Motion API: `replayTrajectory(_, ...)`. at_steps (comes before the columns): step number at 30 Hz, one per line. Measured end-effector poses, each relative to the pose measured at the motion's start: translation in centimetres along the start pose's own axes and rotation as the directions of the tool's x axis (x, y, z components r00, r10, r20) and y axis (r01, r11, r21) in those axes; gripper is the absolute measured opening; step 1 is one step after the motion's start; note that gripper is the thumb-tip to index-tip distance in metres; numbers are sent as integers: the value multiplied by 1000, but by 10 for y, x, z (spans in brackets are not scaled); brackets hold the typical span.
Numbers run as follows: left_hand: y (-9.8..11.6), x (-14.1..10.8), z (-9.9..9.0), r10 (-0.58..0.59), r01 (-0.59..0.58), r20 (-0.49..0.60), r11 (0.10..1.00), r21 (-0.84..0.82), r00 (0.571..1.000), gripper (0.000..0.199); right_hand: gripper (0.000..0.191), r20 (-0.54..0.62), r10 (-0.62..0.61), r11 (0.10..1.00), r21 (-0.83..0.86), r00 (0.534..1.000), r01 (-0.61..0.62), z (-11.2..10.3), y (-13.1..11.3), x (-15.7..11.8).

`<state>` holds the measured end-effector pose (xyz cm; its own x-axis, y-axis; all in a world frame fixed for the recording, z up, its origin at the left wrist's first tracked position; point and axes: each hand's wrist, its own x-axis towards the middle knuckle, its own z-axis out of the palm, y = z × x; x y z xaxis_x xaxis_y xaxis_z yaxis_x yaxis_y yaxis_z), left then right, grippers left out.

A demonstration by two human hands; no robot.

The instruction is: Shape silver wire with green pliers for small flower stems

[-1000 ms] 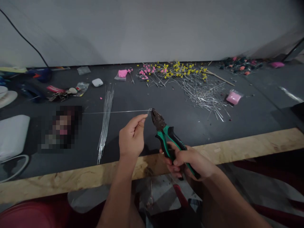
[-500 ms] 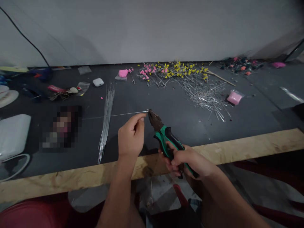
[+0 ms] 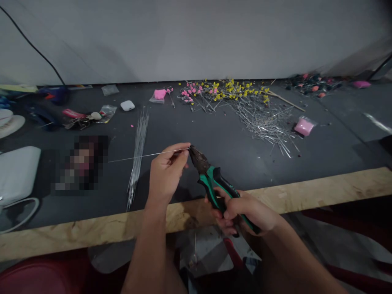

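Observation:
A long thin wire [image 3: 137, 157] runs leftward from the pliers' tip, passing over a bundle of similar wires [image 3: 138, 157] on the dark table. My left hand [image 3: 167, 169] pinches the wire near its right end, thumb and forefinger beside the jaws. Wrapped round the green and black handles of the pliers [image 3: 211, 173] is my right hand [image 3: 240, 210]. The dark jaws point up and left and meet the wire's right end; whether they are fully closed on it is too small to tell.
A heap of silvery wires [image 3: 266, 122] lies at the back right, beside pink and yellow beaded stems [image 3: 232, 90] and a pink packet [image 3: 304, 125]. To the left are a white earphone case [image 3: 127, 105] and a white box [image 3: 21, 173]. A wooden edge [image 3: 321, 190] runs along the front.
My left hand has turned slightly, its thumb now lower, and the wire crosses over its fingers. The wire's left part has dipped. The pliers' tip has shifted slightly down and left.

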<state>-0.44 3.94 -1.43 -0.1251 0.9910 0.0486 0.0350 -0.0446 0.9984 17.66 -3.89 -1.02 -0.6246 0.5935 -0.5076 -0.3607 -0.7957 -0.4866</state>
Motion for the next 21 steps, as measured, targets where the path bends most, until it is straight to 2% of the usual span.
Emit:
replayTrajectory(7,2,0,-1,-3,2,48,1000,5,999,19,35,-11,8,1000,9,1000,-8,3,-2,-3)
replayTrajectory(13,2,3,-3,-53,53,92,999,3,994,22,34,-25,38,999,-10,999,-39,6,-5,-4)
replayTrajectory(21,-3,2,-5,-69,71,109,997,-15,992,21,35,-27,79,997,1,997,-79,6,-7,-4)
